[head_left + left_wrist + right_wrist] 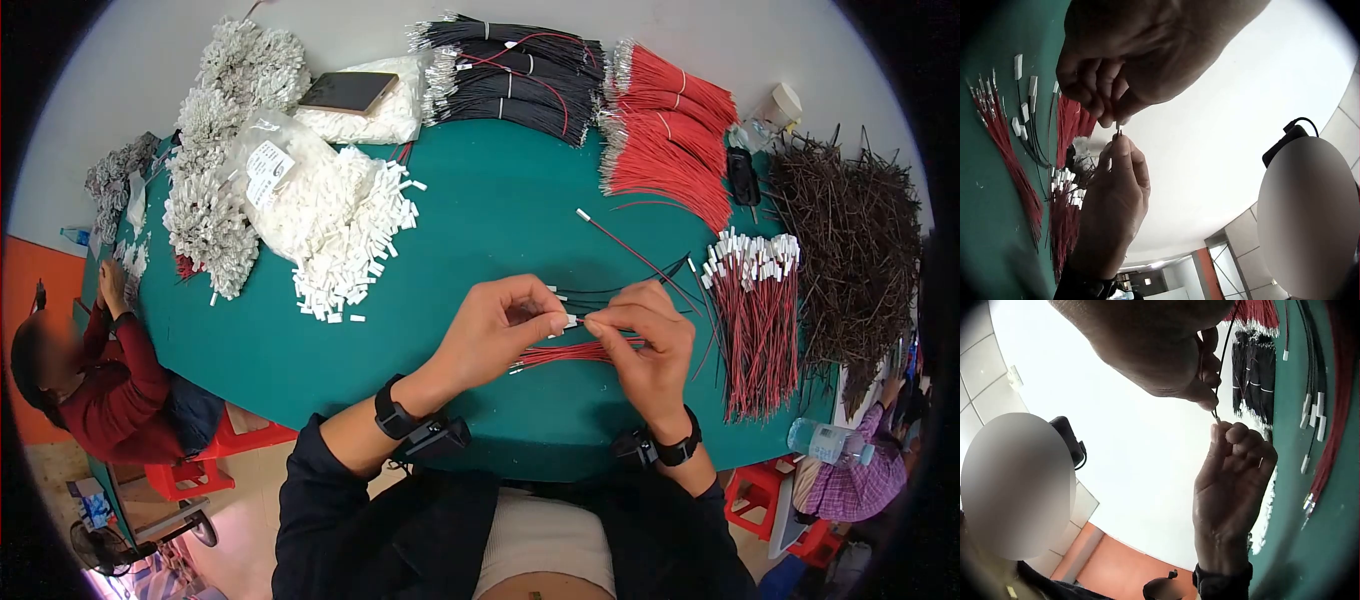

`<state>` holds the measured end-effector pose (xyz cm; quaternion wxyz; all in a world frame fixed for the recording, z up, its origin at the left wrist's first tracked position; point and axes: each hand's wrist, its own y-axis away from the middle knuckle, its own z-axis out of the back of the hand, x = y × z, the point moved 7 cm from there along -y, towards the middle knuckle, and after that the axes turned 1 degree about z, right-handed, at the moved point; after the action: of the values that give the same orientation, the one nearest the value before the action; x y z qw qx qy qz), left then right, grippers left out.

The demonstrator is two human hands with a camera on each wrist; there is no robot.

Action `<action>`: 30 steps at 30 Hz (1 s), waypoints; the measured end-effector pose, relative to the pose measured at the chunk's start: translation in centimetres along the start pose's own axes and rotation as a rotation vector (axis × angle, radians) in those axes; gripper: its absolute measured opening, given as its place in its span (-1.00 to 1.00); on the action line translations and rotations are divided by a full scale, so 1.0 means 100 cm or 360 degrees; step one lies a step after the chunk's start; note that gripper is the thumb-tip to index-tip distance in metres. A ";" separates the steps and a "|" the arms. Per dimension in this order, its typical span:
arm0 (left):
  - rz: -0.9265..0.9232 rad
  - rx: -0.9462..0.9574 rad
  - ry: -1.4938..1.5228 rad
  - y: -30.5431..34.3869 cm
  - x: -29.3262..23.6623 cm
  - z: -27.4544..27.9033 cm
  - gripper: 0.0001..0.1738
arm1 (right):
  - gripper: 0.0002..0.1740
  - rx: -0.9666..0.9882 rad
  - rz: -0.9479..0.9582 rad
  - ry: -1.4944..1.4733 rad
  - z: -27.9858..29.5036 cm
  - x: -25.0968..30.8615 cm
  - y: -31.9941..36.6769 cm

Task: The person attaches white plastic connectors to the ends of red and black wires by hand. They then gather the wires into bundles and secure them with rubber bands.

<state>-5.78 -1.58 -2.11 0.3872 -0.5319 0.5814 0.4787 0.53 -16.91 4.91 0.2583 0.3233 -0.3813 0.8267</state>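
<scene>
Between thumb and fingertips the left hand (505, 325) pinches a small white connector (572, 321). Facing it, the right hand (648, 340) pinches thin wire right at the connector's end, the fingertips of both hands nearly meeting. In the right wrist view a dark wire (1225, 353) runs up from the right hand's fingertips. Under the hands lies a bundle of red wires (565, 353), beside several black wires (600, 292) with white connectors.
A heap of white connectors (350, 220) lies left, a phone (348, 92) behind it. Black wire bundles (520, 90) and red bundles (665, 140) lie at the back. Finished-looking red wires with white ends (755, 330) and brown wires (845, 250) lie right. A person (120, 390) sits left.
</scene>
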 end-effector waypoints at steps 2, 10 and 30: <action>-0.0001 0.0011 0.0023 0.000 0.001 0.000 -0.90 | -0.84 0.0004 0.0021 0.0012 0.000 0.000 0.000; 0.0050 0.0052 0.0027 0.000 0.005 -0.002 -0.88 | -0.84 0.0049 0.0073 0.0017 -0.002 0.004 0.000; 0.0045 -0.0002 -0.0162 0.000 0.002 0.005 -0.86 | -0.83 0.0128 0.0092 -0.0007 -0.005 -0.002 -0.003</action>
<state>-5.81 -1.14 -2.48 0.4090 -0.4988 0.5683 0.5109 0.67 -16.39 4.62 0.2201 0.3241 -0.3575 0.8477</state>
